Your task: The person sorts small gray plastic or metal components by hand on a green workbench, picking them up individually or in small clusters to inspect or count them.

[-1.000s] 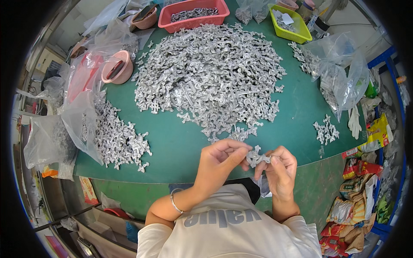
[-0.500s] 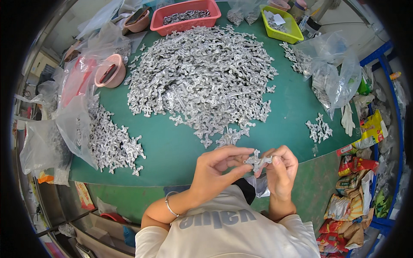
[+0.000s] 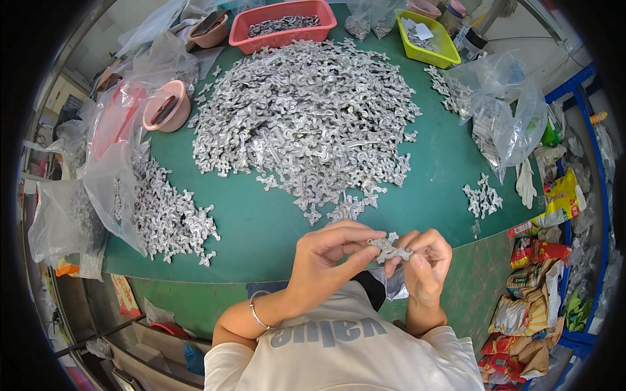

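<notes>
Between my hands, just off the near edge of the green table (image 3: 261, 215), is a small silvery cross-shaped metal casting (image 3: 389, 250). My left hand (image 3: 332, 251) pinches one end of it between thumb and fingertips. The opposite end is gripped by my right hand (image 3: 427, 260), thumb pressed against the fingers. A large heap of similar metal castings (image 3: 300, 111) lies beyond my hands, with a few pieces trailing toward me. To the left spreads a smaller pile of such castings (image 3: 173, 215); a little group of castings (image 3: 482, 197) rests at the right.
At the back stand a red basket (image 3: 238, 42) and a yellow-green basket (image 3: 450, 58), both holding small parts. Plastic bags (image 3: 117, 189) and a pink bowl (image 3: 177, 117) with a phone sit left. A bag of parts (image 3: 502, 124) and a white glove (image 3: 525, 184) lie right.
The casting between my fingers has turned and tilted, its arms now pointing differently. Both hands stay nearly in place, with the right fingers slightly shifted.
</notes>
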Available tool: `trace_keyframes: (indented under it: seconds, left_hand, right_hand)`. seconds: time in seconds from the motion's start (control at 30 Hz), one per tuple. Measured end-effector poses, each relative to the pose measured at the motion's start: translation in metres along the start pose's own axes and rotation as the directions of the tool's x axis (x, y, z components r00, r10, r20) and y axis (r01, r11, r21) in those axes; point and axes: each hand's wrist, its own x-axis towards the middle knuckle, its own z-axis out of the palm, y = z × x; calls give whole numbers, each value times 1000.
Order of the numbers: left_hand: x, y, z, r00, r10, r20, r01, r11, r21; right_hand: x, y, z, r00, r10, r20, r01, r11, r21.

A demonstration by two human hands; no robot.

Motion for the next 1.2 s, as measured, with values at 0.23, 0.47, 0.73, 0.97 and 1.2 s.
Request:
trace_keyframes:
  seconds: [0.23,0.47,0.73,0.97,1.2]
  left_hand:
    - [0,1,0,1000,28,1,-28,999,19]
    - [1,1,1,1000,17,-12,-17,999,-28]
    - [2,4,1,985,-172,7,171,970,-173]
    - [3,-1,-3,964,-265,-27,256,949,-183]
    - [4,-6,-2,955,-293,-56,275,936,-218]
  right_hand:
    - [0,0,1,1000,-17,25,17,1000,13]
    - [-1,5,-1,995,-75,71,77,997,-22]
    - [-2,7,4,989,-148,-17,142,969,-201]
    - [-3,4,2,999,-29,35,33,992,-123]
    - [-4,6,1,998,61,9,-61,998,-35]
